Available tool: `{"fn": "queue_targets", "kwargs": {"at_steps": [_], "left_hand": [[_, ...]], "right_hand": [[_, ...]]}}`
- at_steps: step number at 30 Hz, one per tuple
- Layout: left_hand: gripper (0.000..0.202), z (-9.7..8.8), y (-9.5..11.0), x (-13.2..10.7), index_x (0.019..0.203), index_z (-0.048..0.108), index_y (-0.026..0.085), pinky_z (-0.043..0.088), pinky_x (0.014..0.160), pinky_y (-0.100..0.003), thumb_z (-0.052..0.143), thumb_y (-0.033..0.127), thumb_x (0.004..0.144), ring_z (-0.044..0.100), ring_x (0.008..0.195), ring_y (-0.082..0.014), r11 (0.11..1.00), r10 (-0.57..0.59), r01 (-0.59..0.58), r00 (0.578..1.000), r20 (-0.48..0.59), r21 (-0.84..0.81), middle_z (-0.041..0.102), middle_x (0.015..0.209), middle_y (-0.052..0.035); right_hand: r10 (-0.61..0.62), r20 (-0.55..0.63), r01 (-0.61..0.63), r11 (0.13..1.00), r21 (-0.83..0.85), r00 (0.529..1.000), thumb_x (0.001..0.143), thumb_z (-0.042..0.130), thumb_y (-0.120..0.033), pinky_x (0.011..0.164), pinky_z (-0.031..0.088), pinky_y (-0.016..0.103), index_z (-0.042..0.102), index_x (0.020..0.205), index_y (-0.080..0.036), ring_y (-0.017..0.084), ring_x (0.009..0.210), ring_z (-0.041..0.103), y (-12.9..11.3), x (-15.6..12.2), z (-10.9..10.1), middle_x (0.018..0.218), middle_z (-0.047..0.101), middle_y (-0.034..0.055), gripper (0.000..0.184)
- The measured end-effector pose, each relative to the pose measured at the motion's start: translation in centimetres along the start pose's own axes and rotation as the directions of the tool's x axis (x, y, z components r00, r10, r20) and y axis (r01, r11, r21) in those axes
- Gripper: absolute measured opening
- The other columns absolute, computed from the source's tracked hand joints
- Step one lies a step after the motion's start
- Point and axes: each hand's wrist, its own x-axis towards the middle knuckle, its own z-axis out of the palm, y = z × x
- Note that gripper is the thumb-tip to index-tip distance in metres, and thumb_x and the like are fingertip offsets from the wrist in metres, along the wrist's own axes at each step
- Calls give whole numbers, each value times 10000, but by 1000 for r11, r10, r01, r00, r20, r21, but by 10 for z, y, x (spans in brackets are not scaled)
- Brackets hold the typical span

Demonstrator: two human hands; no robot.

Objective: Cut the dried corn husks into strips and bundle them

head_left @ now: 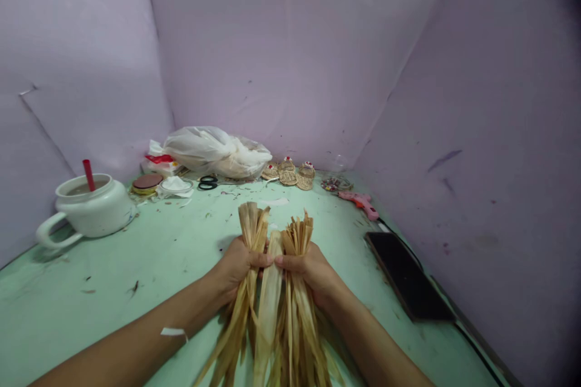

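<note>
My left hand (pixel 242 263) is closed around one bundle of dry, straw-coloured leaf strips (pixel 249 227). A second bundle of dry leaf strips (pixel 297 236) is wrapped by my right hand (pixel 308 269). Between the two bundles a wider pale leaf strip (pixel 269 308) hangs down, with both thumbs meeting over its upper part. The cut ends point away from me, and the long loose ends spread toward the near edge of the view. My remaining fingers are mostly hidden behind the strips.
A white mug-like pot (pixel 102 208) with a red stick stands left. Along the back are black scissors (pixel 207 182), a plastic bag (pixel 218 154), small woven pieces (pixel 288 172) and a dish of beads (pixel 336 184). A pink glue gun (pixel 361 202) and black phone-like slab (pixel 408 278) lie right.
</note>
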Motion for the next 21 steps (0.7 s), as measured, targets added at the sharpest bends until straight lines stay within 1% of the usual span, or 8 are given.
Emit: {"fn": "queue_targets", "kwargs": {"at_steps": [2,4,7,12,15,16,18,21], "left_hand": [[342,0,0,0,656,587,108,487,499,-304,767,112,365,578,469,-172,999,-32,32,999,19,-17,616,521,-22],[344,-1,0,0,655,585,108,495,508,-321,770,113,365,581,464,-179,999,-48,48,999,25,-20,622,522,-30],[340,-1,2,0,651,587,106,487,485,-304,771,111,366,576,451,-175,998,-60,60,998,25,-20,622,515,-33],[335,-3,2,0,660,596,99,496,512,-285,772,88,376,593,494,-169,997,-50,54,996,68,-58,634,552,-40],[330,-7,2,3,684,575,115,464,448,-234,760,69,415,552,433,-125,995,-61,65,997,53,-73,608,527,-12],[325,-9,4,4,691,565,121,442,417,-209,752,58,432,528,404,-106,995,-58,61,998,35,-73,595,513,0],[306,-12,8,6,708,552,129,408,379,-172,729,39,475,495,373,-78,997,-42,42,999,-9,-65,573,497,18],[279,-18,17,9,724,543,128,408,371,-154,690,11,517,518,406,-86,999,-7,6,999,-37,-50,560,500,16]], "right_hand": [[-5,2,5,1000,0,1000,497,703,-134,529,459,256,667,822,-117,153,554,592,0,0,0,686,674,40,327],[7,9,-7,1000,10,1000,497,709,-138,502,441,235,666,829,-116,138,538,578,1,0,-1,682,669,36,336],[34,39,-36,998,45,999,488,722,-143,513,448,246,661,842,-119,147,544,587,1,1,-3,684,666,34,360],[25,123,-41,990,133,992,500,729,-139,657,493,322,648,904,-120,190,631,634,0,0,-3,742,686,52,412],[47,170,-78,980,180,984,504,733,-138,645,503,338,629,911,-127,200,623,642,-3,-1,-5,710,680,43,420],[58,156,-87,978,188,986,500,739,-137,627,507,332,624,879,-132,193,600,639,-5,0,-7,678,672,31,396],[81,84,-96,978,187,993,494,753,-132,577,509,297,602,777,-146,163,536,622,-9,2,-13,605,647,0,321],[104,4,-102,975,199,995,500,757,-107,516,503,234,567,695,-158,120,481,598,-18,6,-28,557,622,-27,276]]}}
